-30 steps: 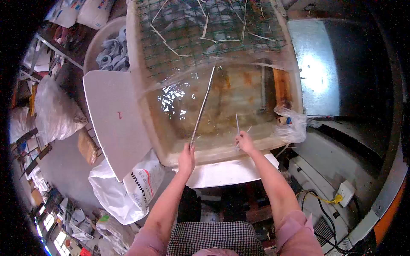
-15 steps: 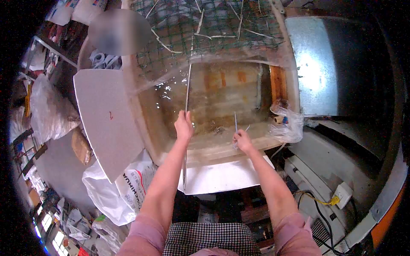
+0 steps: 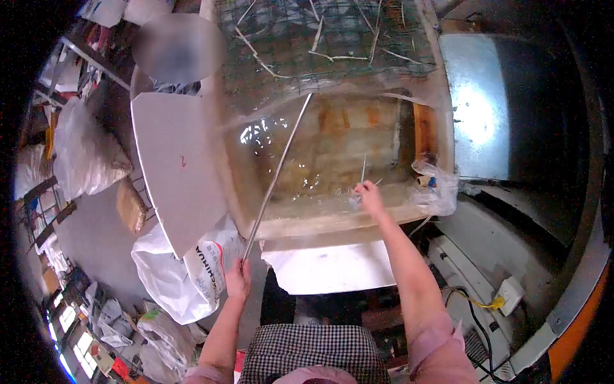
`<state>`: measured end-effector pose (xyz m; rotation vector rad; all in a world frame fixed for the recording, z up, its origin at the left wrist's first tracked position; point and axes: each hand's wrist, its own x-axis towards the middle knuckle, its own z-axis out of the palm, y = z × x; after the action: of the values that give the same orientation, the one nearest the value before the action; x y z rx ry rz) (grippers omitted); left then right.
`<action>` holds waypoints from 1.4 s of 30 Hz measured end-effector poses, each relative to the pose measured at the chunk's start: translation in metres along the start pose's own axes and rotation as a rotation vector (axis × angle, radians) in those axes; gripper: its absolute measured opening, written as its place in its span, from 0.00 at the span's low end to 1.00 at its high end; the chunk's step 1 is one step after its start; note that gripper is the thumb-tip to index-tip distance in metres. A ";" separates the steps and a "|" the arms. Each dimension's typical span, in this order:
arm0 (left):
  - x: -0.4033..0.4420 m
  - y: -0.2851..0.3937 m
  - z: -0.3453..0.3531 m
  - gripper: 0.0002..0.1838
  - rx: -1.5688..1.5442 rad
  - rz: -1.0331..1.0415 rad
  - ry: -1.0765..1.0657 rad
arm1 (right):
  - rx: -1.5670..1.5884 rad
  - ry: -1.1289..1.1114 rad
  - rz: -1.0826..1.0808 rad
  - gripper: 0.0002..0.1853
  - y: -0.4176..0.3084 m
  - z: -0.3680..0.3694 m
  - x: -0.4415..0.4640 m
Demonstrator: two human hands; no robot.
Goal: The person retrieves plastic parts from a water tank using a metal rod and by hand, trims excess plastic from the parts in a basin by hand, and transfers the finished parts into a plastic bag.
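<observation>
My left hand (image 3: 238,279) is closed around the lower end of a long thin metal rod (image 3: 279,169). The rod slants up and right across the tub's rim, its far end near the edge of the plastic sheet. Over the near edge of a water-filled tub (image 3: 355,225), my right hand (image 3: 369,195) grips a thin pointed tool like scissors (image 3: 364,168). Two narrow points stick out from the fingers, one longer than the other; its handle is mostly hidden. Something clear and crumpled shows beside these fingers, too small to name.
Green netting (image 3: 345,48) covers the tub's far part. A foam board (image 3: 179,153) leans at the left above a white printed sack (image 3: 169,275). Clear plastic (image 3: 438,198) wraps the tub's right corner. At right are a metal sheet (image 3: 476,109) and a power strip (image 3: 510,294) with cables.
My left hand has moved down and left, from the rod's middle to its lower end. The rod now leans more to the right at its top. My right hand keeps its hold nearly in place.
</observation>
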<state>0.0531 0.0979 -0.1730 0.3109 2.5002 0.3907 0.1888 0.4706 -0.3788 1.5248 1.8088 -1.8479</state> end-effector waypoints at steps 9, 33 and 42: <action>0.016 -0.012 0.022 0.13 -0.034 -0.111 0.078 | -0.266 -0.034 0.052 0.14 0.001 -0.013 0.008; -0.057 -0.010 0.123 0.48 -0.315 -0.564 -0.488 | -0.242 -0.727 -0.516 0.32 -0.237 0.407 -0.325; -0.007 0.011 0.062 0.40 -1.083 -0.749 -0.617 | -0.198 -0.701 -0.543 0.09 -0.230 0.286 -0.308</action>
<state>0.0962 0.1183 -0.2142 -0.7845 1.3638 1.0262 0.0221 0.1394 -0.0755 0.2375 2.0300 -1.9623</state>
